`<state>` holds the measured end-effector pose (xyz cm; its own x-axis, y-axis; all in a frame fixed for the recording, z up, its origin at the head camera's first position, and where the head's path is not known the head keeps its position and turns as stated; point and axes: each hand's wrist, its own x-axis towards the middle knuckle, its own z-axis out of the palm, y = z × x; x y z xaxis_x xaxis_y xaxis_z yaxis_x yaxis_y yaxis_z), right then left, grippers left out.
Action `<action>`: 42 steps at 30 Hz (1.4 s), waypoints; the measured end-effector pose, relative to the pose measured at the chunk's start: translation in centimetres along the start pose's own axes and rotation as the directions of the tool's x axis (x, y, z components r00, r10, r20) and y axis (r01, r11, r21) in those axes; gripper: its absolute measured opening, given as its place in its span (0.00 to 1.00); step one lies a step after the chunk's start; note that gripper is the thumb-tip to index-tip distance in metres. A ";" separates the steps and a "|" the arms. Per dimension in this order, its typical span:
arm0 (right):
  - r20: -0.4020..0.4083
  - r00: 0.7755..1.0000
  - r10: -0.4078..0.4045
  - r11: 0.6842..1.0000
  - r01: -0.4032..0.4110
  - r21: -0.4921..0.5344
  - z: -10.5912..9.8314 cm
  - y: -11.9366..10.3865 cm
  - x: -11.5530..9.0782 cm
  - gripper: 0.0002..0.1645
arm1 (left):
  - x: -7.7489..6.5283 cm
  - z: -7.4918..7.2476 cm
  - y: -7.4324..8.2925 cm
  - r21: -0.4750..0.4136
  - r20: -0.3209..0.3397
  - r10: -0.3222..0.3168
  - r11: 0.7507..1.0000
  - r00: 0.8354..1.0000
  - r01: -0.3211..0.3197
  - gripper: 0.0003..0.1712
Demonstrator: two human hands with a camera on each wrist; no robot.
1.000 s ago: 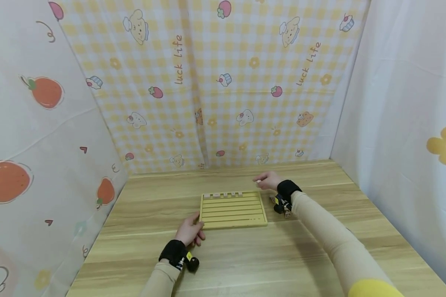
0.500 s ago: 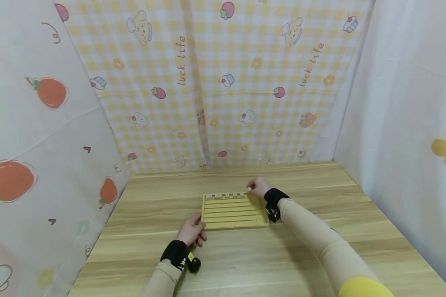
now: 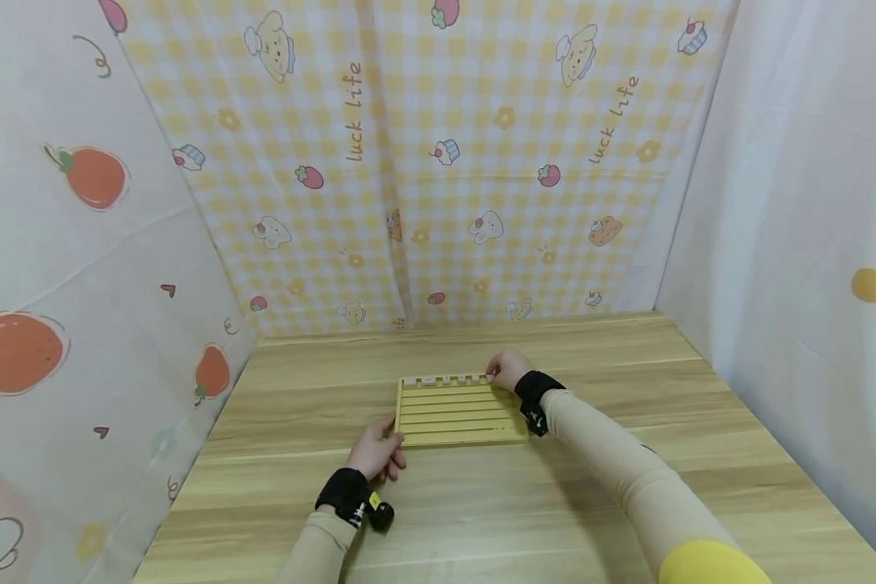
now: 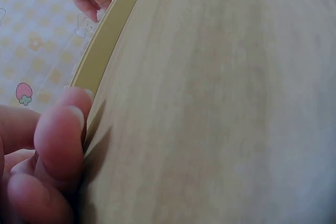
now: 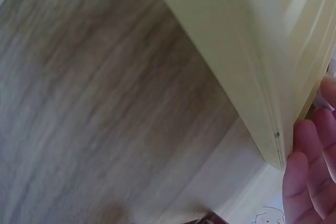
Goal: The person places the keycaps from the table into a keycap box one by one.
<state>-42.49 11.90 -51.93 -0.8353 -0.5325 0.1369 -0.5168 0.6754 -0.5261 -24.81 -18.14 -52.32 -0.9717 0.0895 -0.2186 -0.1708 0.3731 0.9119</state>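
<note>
Person's two hands at a slatted yellow tray [image 3: 453,418], which lies flat on the wooden table [image 3: 467,511] at the centre of the working area. The left forearm enters from 7 o'clock; the left hand [image 3: 371,451] is at the tray's 8 o'clock corner, thumb over the rim and the other fingers curled beside and below it, grasping the corner. The right forearm, in a beige sleeve [image 3: 613,462], enters from 5 o'clock and points toward 11; the right hand [image 3: 508,371] bends inward over the tray's 1 o'clock edge, pinching a small white piece [image 3: 491,378] between thumb and fingertips at the top slot. A row of white pieces [image 3: 446,380] occupies that slot from 11 to 12 o'clock. Black bands [image 3: 343,493] encircle both wrists.
</note>
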 end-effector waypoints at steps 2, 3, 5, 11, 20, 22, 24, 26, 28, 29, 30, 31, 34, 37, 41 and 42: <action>0.028 0.998 0.055 0.998 -0.055 -0.006 -0.1 -0.3 0.1 0.04 | 0.0 0.0 0.0 -0.008 0.006 0.001 1.000 1.000 -0.001 0.35; 0.034 0.997 0.075 0.997 -0.075 -0.008 -0.2 -0.6 0.1 0.04 | -0.1 0.0 0.0 -0.011 0.008 0.003 1.000 1.000 -0.003 0.35; 0.053 0.990 0.132 0.991 -0.130 -0.032 -1.0 -2.3 -0.6 0.06 | -0.1 0.0 -0.1 -0.014 0.011 0.007 1.000 1.000 -0.007 0.35; 0.013 0.995 0.101 0.985 -0.098 -0.145 -1.4 -3.8 -1.4 0.08 | -0.1 0.0 -0.1 -0.001 0.009 0.006 1.000 1.000 -0.006 0.35; 0.039 0.986 0.162 0.973 -0.153 -0.172 -1.4 -4.1 -1.2 0.08 | -0.2 -0.1 -0.2 -0.012 0.016 0.007 1.000 1.000 -0.007 0.35; 0.044 0.985 0.169 0.973 -0.160 -0.168 -1.5 -4.3 -1.2 0.07 | -0.1 -0.1 -0.2 -0.015 0.014 0.005 1.000 1.000 -0.004 0.35; 0.050 0.984 0.172 0.973 -0.161 -0.164 -1.8 -4.5 -1.2 0.08 | -0.1 -0.1 -0.2 -0.019 0.015 0.002 1.000 1.000 -0.002 0.35; 0.059 0.983 0.173 0.974 -0.162 -0.158 -1.9 -4.7 -1.1 0.08 | 0.0 -0.1 -0.1 -0.021 0.015 0.000 1.000 1.000 0.000 0.35; 0.064 0.983 0.171 0.975 -0.159 -0.154 -2.0 -4.7 -1.1 0.08 | 0.1 -0.1 0.0 -0.020 0.015 -0.001 1.000 1.000 0.001 0.35; 0.065 0.983 0.170 0.975 -0.159 -0.155 -2.1 -4.7 -1.0 0.08 | 0.1 -0.1 0.0 -0.021 0.015 -0.004 1.000 1.000 0.004 0.35; 0.066 0.983 0.169 0.975 -0.158 -0.157 -2.0 -4.6 -1.0 0.08 | 0.1 -0.1 0.1 -0.021 0.014 -0.005 1.000 1.000 0.006 0.35; 0.066 0.984 0.167 0.974 -0.154 -0.163 -2.0 -4.5 -0.9 0.08 | 0.2 -0.2 0.1 -0.020 0.012 -0.006 1.000 1.000 0.006 0.35; 0.058 0.984 0.166 0.972 -0.153 -0.178 -1.9 -4.5 -0.9 0.08 | 0.2 -0.2 0.2 -0.018 0.009 -0.005 1.000 1.000 0.006 0.35; 0.051 0.985 0.164 0.970 -0.152 -0.189 -1.8 -4.5 -0.9 0.09 | 0.1 -0.2 0.1 -0.017 0.008 -0.005 1.000 1.000 0.005 0.35; 0.038 0.987 0.156 0.968 -0.145 -0.202 -1.7 -4.6 -1.1 0.08 | 0.1 -0.2 0.1 -0.016 0.009 -0.009 1.000 1.000 0.009 0.36; 0.035 0.987 0.155 0.968 -0.145 -0.204 -1.6 -4.6 -1.1 0.08 | 0.1 -0.1 0.1 -0.015 0.009 -0.009 1.000 1.000 0.009 0.36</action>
<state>-39.49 10.26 -48.29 -0.8983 -0.4388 0.0238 -0.4176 0.8353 -0.3576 -24.91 -18.23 -52.19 -0.9685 0.0947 -0.2302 -0.1822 0.3604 0.9148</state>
